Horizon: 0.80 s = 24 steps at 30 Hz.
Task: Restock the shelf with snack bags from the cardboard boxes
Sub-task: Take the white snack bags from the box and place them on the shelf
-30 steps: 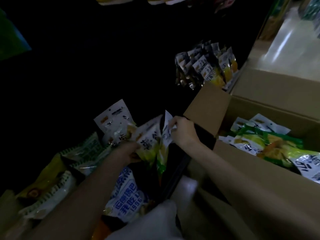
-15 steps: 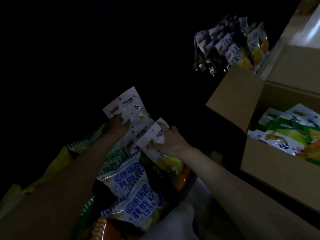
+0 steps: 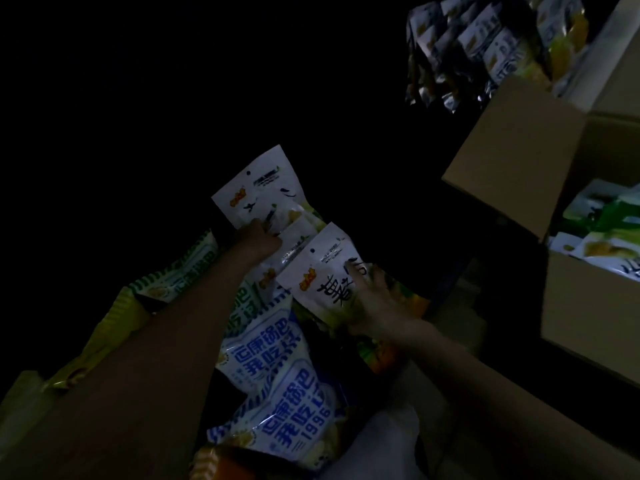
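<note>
**Head view: seating white snack bags in a dark shelf row**

Head view. Left hand (image 3: 258, 237) at the lower edge of the rear white snack bag (image 3: 258, 188), fingers curled against it, apparently pinching it upright. Right hand (image 3: 375, 303) laid over the front white snack bag (image 3: 317, 271), fingers spread fairly straight across its printed face, pressing rather than gripping; thumb hidden, so a pinch from below not ruled out. Both bags tilted, tops leaning away into the dark shelf bay, overlapping a third white bag between them. Blue-and-white snack bags (image 3: 277, 393) just below, in the neighbouring row; green-striped bags (image 3: 180, 271) to the left, partly behind the left forearm. Open cardboard box (image 3: 588, 320) well apart to the right, more bags visible inside. Hanging silver-and-yellow packets (image 3: 485, 46) at upper right. Shelf floor and back wall too dark to make out.

Judged step: squaring freshly placed bags into their row. Best done by steadying the rear bag from below, then sliding the front bag flush against it with a flat palm, labels facing out and top edges level. Light pressure only, since air-filled pouches slip and crumple. Worth keeping the row clear of the blue-and-white bags to avoid toppling them.
</note>
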Each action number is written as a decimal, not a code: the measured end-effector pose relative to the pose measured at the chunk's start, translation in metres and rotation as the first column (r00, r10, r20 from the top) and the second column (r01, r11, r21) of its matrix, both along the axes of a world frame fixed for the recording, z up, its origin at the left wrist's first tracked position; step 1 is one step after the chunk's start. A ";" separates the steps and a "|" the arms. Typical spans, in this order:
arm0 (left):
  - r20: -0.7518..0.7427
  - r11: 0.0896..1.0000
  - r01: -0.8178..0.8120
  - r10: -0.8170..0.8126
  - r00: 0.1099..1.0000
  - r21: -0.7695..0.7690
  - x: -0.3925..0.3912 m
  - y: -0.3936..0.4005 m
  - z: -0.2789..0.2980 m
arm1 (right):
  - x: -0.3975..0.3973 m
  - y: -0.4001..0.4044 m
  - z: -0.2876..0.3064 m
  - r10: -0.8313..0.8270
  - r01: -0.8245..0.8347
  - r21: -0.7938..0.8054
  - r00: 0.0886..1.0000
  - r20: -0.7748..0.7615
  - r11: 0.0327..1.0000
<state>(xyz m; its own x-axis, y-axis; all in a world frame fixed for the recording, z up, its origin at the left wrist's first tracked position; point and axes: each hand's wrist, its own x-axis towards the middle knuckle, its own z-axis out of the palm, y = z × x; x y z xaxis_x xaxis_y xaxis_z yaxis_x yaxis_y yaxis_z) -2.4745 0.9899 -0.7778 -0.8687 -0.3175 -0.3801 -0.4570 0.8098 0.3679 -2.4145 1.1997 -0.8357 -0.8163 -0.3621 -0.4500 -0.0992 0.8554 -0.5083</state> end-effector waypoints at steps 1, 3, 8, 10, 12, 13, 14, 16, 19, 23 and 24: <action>0.009 0.998 0.027 -0.027 1.000 0.048 0.000 0.002 0.000 | 0.002 0.001 -0.003 0.041 -0.042 -0.009 0.999 -0.025 0.999; 0.027 0.988 0.135 -0.138 0.990 0.080 0.001 0.008 -0.002 | 0.008 0.001 -0.007 0.067 -0.068 -0.036 0.997 -0.037 0.997; 0.064 0.884 0.357 -0.355 0.933 -0.302 0.008 0.013 -0.004 | 0.014 -0.013 -0.010 -0.010 0.010 0.003 0.993 -0.122 1.000; 0.037 0.836 0.366 -0.385 0.922 -0.409 0.011 0.014 -0.001 | 0.010 -0.013 -0.006 -0.027 0.027 -0.003 0.996 -0.090 1.000; -0.002 0.833 0.347 -0.386 0.923 -0.431 0.014 0.019 0.009 | 0.006 -0.007 0.006 -0.033 0.033 0.012 0.998 -0.055 0.999; -0.019 0.833 0.342 -0.388 0.922 -0.436 0.015 0.023 0.015 | 0.005 -0.001 0.015 -0.020 0.022 0.039 0.998 -0.052 0.999; -0.030 0.831 0.339 -0.391 0.920 -0.441 0.018 0.027 0.021 | 0.005 0.006 0.026 -0.008 0.011 0.051 0.998 -0.061 0.999; -0.056 0.832 0.336 -0.399 0.915 -0.441 0.028 0.039 0.038 | 0.009 0.025 0.055 -0.017 0.021 0.027 0.992 -0.122 0.999; -0.098 0.839 0.346 -0.420 0.902 -0.420 0.037 0.060 0.056 | 0.009 0.059 0.095 -0.061 0.048 -0.056 0.968 -0.245 0.997; -0.144 0.780 0.464 -0.563 0.814 -0.420 0.050 0.118 0.081 | 0.017 0.134 0.145 -0.094 0.084 -0.045 0.936 -0.340 0.995; -0.148 0.758 0.499 -0.600 0.786 -0.420 0.053 0.139 0.088 | 0.020 0.156 0.152 -0.094 0.108 0.025 0.938 -0.332 0.994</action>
